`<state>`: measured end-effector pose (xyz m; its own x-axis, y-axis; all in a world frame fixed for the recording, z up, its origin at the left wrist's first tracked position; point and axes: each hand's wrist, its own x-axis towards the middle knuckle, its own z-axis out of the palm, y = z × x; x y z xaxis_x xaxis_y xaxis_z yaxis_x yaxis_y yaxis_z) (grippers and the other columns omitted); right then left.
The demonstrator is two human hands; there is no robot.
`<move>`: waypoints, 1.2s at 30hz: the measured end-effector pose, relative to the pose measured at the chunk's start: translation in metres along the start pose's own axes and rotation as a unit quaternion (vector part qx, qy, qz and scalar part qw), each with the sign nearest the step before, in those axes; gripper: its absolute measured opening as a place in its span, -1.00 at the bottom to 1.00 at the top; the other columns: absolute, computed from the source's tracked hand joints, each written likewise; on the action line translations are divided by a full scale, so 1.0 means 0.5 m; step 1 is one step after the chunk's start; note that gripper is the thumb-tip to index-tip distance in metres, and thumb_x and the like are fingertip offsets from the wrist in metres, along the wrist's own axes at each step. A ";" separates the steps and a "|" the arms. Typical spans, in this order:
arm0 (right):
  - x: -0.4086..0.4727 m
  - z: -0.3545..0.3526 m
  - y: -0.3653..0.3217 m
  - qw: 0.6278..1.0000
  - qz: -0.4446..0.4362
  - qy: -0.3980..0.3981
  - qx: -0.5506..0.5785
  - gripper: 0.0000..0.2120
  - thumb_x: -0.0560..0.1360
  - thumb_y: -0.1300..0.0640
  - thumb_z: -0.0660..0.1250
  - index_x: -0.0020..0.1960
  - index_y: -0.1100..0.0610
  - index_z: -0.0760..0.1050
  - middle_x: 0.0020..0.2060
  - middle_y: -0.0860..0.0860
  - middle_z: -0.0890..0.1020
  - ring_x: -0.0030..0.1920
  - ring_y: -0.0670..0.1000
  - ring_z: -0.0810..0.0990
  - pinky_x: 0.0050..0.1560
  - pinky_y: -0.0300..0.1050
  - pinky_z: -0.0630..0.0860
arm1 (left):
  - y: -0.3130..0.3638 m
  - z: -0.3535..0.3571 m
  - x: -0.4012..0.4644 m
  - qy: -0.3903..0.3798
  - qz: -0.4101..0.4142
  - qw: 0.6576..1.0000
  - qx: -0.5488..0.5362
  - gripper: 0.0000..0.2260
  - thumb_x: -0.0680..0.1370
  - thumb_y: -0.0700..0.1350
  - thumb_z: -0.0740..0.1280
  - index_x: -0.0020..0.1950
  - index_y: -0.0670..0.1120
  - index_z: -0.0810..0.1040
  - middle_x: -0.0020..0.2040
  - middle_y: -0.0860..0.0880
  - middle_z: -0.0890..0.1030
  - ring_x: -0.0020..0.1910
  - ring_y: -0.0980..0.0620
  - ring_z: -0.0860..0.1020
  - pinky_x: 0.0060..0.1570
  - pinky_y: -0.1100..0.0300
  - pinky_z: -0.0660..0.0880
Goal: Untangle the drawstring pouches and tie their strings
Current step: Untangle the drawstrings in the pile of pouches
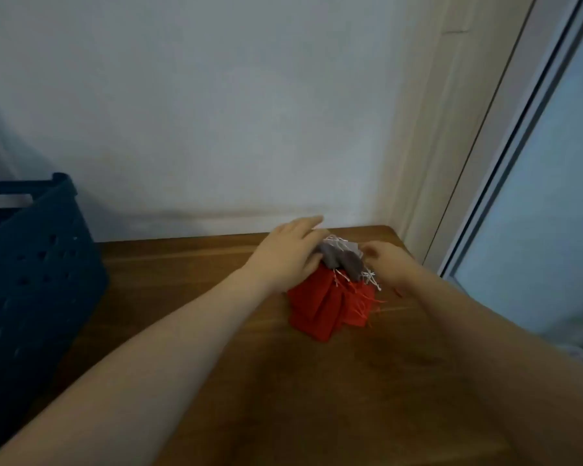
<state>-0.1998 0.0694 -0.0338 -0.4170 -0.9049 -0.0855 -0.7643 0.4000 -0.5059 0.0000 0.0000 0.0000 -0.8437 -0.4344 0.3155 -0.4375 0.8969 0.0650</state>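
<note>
fingers of our left hand [288,250] curl onto the grey pouches [342,260] atop the red pouches [320,304]; our right hand [389,264] touches their white strings [371,275], its grasp too blurred to tell. the pile sits on the wooden table [216,280] near the wall, a blue crate [31,264] at the left.

From my feed the room looks dim and bluish, with soft daylight coming in through the window [552,203] at right. The wall [216,112] shades unevenly, darker toward the left. The whole frame is soft (motion blur, mostly on the forearms), and the window frame bows with wide-angle distortion. The wooden table [189,264] shows faint pale streaks of sheen.
</note>
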 end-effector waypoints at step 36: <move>-0.050 -0.027 -0.193 0.941 -0.295 0.029 0.162 -0.82 0.44 0.28 0.38 -0.06 0.04 0.47 -0.13 -0.04 0.63 -0.03 -0.06 0.60 -0.01 -0.23 0.51 | -0.062 -0.054 -0.030 0.026 -0.139 0.857 -0.495 -0.86 0.59 -0.11 0.28 0.12 0.05 0.54 -0.05 -0.09 0.62 -0.11 0.07 0.57 -0.07 0.15 0.52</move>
<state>-0.1223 0.0552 0.0289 -0.0003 -0.9422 0.3351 -0.6849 -0.2439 -0.6866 0.0348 -0.0189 0.0188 -0.7233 -0.6618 0.1973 -0.1188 0.4007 0.9085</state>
